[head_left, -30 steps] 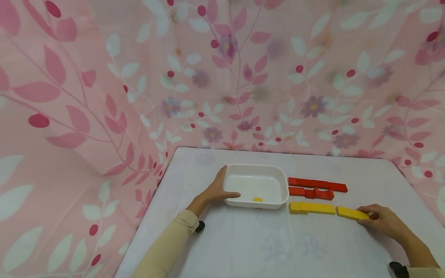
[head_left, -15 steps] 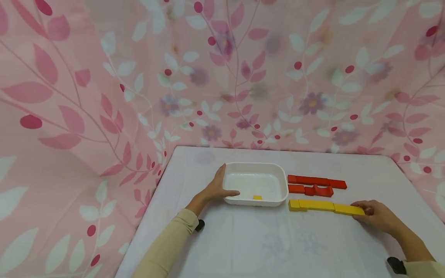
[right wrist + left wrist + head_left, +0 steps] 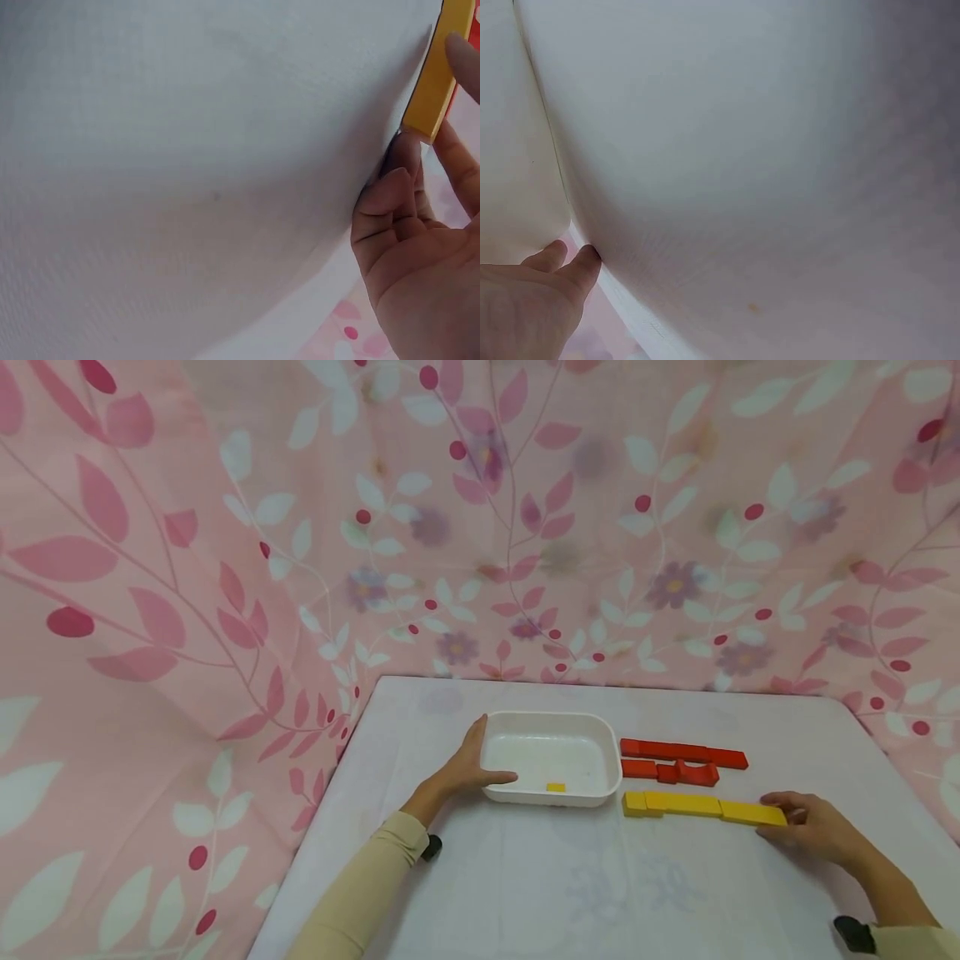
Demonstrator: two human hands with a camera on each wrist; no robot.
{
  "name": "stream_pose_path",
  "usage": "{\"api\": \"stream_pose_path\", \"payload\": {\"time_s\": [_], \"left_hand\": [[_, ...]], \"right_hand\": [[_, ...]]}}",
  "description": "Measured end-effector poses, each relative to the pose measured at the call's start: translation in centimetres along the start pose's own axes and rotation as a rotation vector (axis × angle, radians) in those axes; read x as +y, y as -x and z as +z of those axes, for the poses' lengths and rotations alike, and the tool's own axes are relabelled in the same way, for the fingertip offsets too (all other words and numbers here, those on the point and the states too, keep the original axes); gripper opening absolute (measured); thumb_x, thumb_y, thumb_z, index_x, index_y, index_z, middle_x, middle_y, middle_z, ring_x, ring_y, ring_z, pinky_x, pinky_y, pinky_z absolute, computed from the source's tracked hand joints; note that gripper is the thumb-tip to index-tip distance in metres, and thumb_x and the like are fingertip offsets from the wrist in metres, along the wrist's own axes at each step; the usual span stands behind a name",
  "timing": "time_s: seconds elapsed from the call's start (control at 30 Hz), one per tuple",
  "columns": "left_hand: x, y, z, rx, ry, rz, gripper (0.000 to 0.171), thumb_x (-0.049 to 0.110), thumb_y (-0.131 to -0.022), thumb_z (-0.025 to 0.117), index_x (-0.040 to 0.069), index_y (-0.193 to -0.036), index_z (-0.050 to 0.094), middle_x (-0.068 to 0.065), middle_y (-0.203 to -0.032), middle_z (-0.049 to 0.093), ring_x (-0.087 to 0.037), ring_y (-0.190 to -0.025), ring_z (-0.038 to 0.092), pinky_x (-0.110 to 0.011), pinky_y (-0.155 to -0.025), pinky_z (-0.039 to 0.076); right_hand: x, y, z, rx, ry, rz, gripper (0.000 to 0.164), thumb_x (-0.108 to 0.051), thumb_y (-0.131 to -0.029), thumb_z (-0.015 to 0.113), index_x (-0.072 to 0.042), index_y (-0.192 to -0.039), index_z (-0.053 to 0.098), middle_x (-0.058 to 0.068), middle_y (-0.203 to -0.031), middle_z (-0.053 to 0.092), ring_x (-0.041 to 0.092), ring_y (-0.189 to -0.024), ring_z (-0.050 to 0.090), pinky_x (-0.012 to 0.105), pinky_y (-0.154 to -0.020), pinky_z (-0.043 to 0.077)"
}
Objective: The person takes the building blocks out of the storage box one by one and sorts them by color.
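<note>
My left hand [image 3: 465, 764] rests at the left end of a white rectangular tray [image 3: 551, 717], thumb along the near rim and fingers straight along its left side. A small yellow piece [image 3: 556, 787] lies inside the tray near the front wall. My right hand [image 3: 813, 828] grips the right end of a long yellow block [image 3: 746, 812] between thumb and fingers. That yellow block [image 3: 435, 82] also shows at the right wrist view's upper edge. Its left end meets another long yellow block [image 3: 682, 803], which ends at a short yellow block [image 3: 637, 803] beside the tray.
Behind the yellow row, a row of flat red blocks [image 3: 675, 750] lies right of the tray. Between them are a red block [image 3: 639, 768] and a red piece with a curved dip [image 3: 697, 773]. A white cloth covers the table [image 3: 525, 885]; a floral curtain [image 3: 525, 527] stands behind.
My right hand has slid its yellow block left, closing the gap to the neighbouring yellow block. In the last half second little moves. The left hand stays on the tray.
</note>
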State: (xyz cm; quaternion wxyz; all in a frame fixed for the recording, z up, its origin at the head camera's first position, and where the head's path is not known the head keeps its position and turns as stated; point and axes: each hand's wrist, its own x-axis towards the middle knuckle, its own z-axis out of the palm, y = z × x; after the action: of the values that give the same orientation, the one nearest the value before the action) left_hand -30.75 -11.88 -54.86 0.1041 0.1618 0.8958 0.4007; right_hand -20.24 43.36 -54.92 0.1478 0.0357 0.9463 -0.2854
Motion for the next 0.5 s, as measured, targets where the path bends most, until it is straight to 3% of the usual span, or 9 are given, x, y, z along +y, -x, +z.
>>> {"api": "stream_pose_path", "payload": {"time_s": [0.1, 0.23, 0.37, 0.5], "left_hand": [[0.0, 0.0, 0.1, 0.0, 0.0, -0.001, 0.126, 0.063, -0.06, 0.074, 0.023, -0.148, -0.006, 0.002, -0.156, 0.002, -0.017, -0.141, 0.013, -0.046, -0.114, 0.02], [0.0, 0.0, 0.1, -0.003, -0.001, 0.011, 0.126, 0.063, -0.061, 0.074, 0.021, -0.149, -0.006, 0.002, -0.156, 0.001, -0.016, -0.142, 0.011, -0.045, -0.114, 0.02], [-0.1, 0.0, 0.0, 0.001, 0.006, 0.027, 0.126, 0.06, -0.062, 0.075, 0.017, -0.149, -0.005, 0.0, -0.156, 0.001, -0.018, -0.142, 0.011, -0.045, -0.114, 0.02], [-0.1, -0.1, -0.1, 0.001, 0.019, 0.026, 0.126, 0.059, -0.061, 0.076, 0.019, -0.149, -0.006, -0.001, -0.156, 0.002, -0.019, -0.141, 0.012, -0.045, -0.114, 0.021]], "right_hand": [[-0.3, 0.3, -0.4, 0.034, 0.047, 0.006, 0.082, -0.054, -0.073, 0.069, 0.003, -0.126, 0.046, 0.031, -0.11, 0.051, 0.032, -0.088, 0.05, 0.039, -0.067, 0.053], [-0.9, 0.9, -1.0, 0.172, 0.1, 0.022, 0.093, -0.06, -0.074, 0.065, 0.008, -0.129, 0.035, 0.037, -0.107, 0.042, 0.041, -0.087, 0.045, 0.042, -0.06, 0.052], [-2.0, 0.9, -1.2, 0.3, 0.022, -0.04, 0.09, -0.053, -0.077, 0.067, 0.006, -0.134, 0.028, 0.037, -0.113, 0.039, 0.037, -0.083, 0.048, 0.037, -0.056, 0.052], [-3.7, 0.7, -1.3, 0.285, -0.066, -0.123, 0.085, -0.045, -0.08, 0.067, -0.003, -0.141, 0.024, 0.033, -0.124, 0.036, 0.028, -0.081, 0.051, 0.027, -0.054, 0.052]]}}
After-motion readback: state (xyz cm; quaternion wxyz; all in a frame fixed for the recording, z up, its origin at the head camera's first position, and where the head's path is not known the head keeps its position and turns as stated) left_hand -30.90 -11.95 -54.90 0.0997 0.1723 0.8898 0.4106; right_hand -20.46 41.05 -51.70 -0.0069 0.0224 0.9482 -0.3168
